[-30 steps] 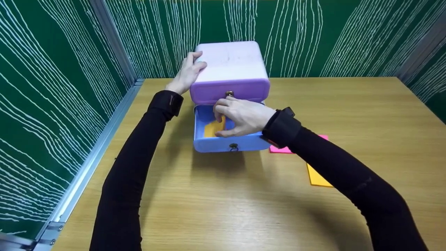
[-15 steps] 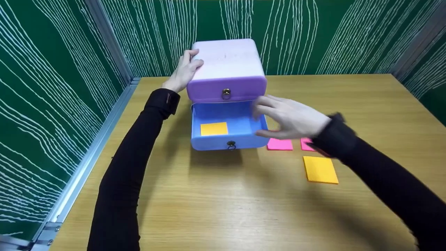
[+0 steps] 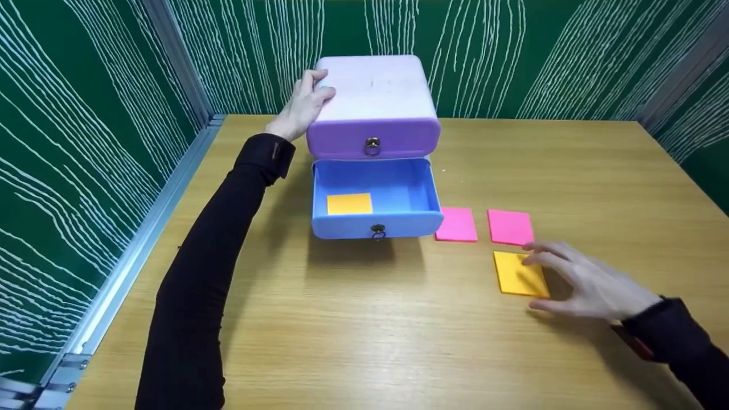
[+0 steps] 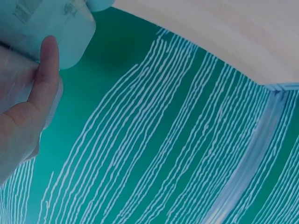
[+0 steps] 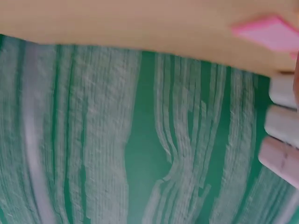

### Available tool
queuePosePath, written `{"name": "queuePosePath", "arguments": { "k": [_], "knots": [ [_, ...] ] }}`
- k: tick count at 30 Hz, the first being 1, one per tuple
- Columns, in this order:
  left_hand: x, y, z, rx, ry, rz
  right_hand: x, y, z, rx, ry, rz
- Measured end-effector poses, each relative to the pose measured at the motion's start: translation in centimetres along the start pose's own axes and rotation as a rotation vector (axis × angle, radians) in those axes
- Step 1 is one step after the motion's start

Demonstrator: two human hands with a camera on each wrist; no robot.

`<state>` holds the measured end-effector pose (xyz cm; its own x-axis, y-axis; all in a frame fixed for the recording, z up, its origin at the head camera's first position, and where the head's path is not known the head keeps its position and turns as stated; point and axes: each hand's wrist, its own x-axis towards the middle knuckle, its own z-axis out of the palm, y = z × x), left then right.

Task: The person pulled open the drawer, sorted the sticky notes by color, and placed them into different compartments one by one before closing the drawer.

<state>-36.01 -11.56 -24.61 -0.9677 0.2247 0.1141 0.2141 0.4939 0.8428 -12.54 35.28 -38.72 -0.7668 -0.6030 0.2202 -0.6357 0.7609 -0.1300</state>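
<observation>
A small drawer cabinet (image 3: 376, 85) has a pale top and a purple upper drawer front. My left hand (image 3: 302, 108) rests on its left top edge, fingertips touching the top. In the left wrist view, one finger lies against the cabinet. Below, the blue drawer (image 3: 393, 225) stands pulled out, with a yellow sticky note pad (image 3: 349, 204) lying inside at the left. On the table, another yellow sticky note pad (image 3: 512, 276) lies beneath the spread fingertips of my right hand (image 3: 592, 285), thumb near its front edge. Nothing is pinched there.
Two pink sticky note pads, the left one (image 3: 457, 225) beside the drawer's corner and the right one (image 3: 510, 226) behind the yellow pad, lie on the wooden table (image 3: 353, 341). Green walls with white streaks and metal posts (image 3: 182, 62) enclose the table.
My right hand has let go of a yellow sticky note pad in the blue drawer, then moved right and towards me, over the other yellow pad. My left hand has stayed on the cabinet.
</observation>
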Motion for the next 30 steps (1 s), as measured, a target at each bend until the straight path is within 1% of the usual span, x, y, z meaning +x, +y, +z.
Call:
{"name": "queuePosePath", "arguments": {
  "k": [2, 4, 6, 8, 10, 14, 17, 22, 26, 30],
  "knots": [
    [0.1, 0.2, -0.2, 0.003, 0.003, -0.001, -0.7, 0.3, 0.6, 0.018, -0.051, 0.082],
    [0.2, 0.2, -0.3, 0.007, 0.009, -0.005, -0.8, 0.4, 1.0, 0.043, -0.109, 0.137],
    [0.2, 0.2, -0.3, 0.014, 0.006, -0.010, -0.9, 0.4, 1.3, 0.063, -0.159, 0.173],
    [0.2, 0.1, -0.1, 0.014, 0.000, -0.013, -0.9, 0.4, 1.5, 0.076, -0.183, 0.188],
    [0.1, 0.0, 0.0, 0.013, -0.005, -0.012, -0.9, 0.3, 1.6, 0.085, -0.167, 0.189],
    [0.0, -0.1, 0.1, 0.000, -0.010, -0.010, -0.6, 0.1, 1.3, 0.074, -0.092, 0.160],
    [0.0, 0.0, 0.1, 0.001, -0.008, -0.011, 0.0, 0.0, 1.1, 0.045, -0.051, 0.098],
    [0.0, 0.0, 0.2, 0.020, -0.012, -0.031, 1.4, -0.6, 1.2, 0.041, 0.012, -0.054],
    [0.2, 0.1, 0.2, 0.024, -0.010, -0.014, 3.1, -1.2, 0.2, 0.104, 0.067, -0.159],
    [0.2, 0.0, 0.2, 0.009, 0.000, -0.005, 5.8, -1.8, -2.0, 0.209, 0.125, -0.286]
  ]
}}
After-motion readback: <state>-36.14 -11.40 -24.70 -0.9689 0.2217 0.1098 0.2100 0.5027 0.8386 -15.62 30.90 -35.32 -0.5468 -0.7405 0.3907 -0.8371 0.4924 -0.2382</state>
